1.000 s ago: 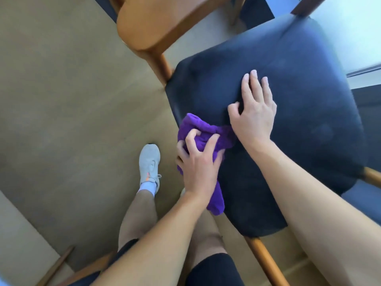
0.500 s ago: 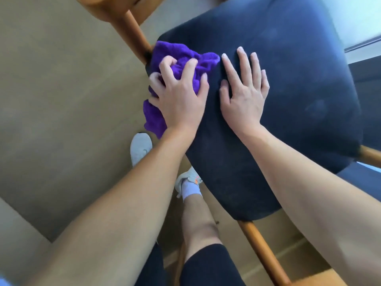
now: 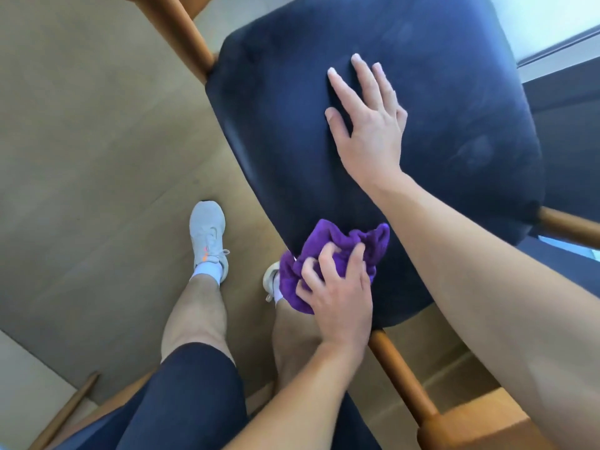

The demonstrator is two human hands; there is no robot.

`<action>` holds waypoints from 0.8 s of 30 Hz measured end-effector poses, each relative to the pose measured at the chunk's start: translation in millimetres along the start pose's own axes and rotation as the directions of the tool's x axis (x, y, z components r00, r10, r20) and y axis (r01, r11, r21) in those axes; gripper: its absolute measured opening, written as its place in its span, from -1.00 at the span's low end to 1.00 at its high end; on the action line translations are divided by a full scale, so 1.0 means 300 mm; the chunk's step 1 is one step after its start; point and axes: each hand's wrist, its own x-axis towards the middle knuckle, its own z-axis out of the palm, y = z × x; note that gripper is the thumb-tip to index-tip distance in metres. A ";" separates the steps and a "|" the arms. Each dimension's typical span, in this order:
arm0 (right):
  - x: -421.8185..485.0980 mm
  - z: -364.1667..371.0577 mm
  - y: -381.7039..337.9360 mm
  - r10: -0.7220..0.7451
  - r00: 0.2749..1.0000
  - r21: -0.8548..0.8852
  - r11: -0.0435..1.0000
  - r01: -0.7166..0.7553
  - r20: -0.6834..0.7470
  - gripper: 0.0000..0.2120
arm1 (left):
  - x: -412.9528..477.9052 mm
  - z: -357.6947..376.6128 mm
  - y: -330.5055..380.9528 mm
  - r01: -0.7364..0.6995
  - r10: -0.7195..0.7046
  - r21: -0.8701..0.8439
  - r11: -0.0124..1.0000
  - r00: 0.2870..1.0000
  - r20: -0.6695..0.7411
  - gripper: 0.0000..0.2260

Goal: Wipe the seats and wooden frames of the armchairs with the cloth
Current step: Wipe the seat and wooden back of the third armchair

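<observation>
Gripping the cloth [image 3: 337,254], left hand [image 3: 337,297]; right hand [image 3: 367,131] flat on seat [image 3: 454,125].

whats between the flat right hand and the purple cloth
Head view: only bare dark blue seat cushion lies between the flat right hand and the crumpled purple cloth.

On the seat [image 3: 454,92], the right hand [image 3: 367,134] lies at centre, the cloth [image 3: 337,240] at its 7 o'clock edge under the left hand [image 3: 341,297]; a shoe [image 3: 207,235] stands at the cloth's 9 o'clock.
</observation>
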 end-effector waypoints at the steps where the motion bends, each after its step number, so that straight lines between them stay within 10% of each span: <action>1: 0.001 -0.001 -0.005 0.003 1.000 0.002 1.000 -0.003 0.009 -0.55 | 0.003 0.002 -0.001 0.006 -0.006 -0.019 1.000 1.000 0.010 -0.71; 9: -0.096 -0.107 -0.009 0.012 0.983 0.358 0.930 -0.078 0.185 -0.72 | 0.219 -0.241 0.044 0.236 -0.168 -0.563 0.792 0.971 0.170 -0.78; 17: -0.215 -0.240 -0.074 0.345 0.885 0.840 0.335 -0.427 0.312 -0.50 | 0.522 -0.497 0.167 0.037 0.051 -0.836 0.547 0.996 0.077 -0.69; 24: -0.223 -0.215 -0.122 0.544 0.725 0.899 -0.150 -0.411 0.422 -0.76 | 0.616 -0.499 0.090 0.114 0.175 -0.510 0.852 0.857 0.484 -0.57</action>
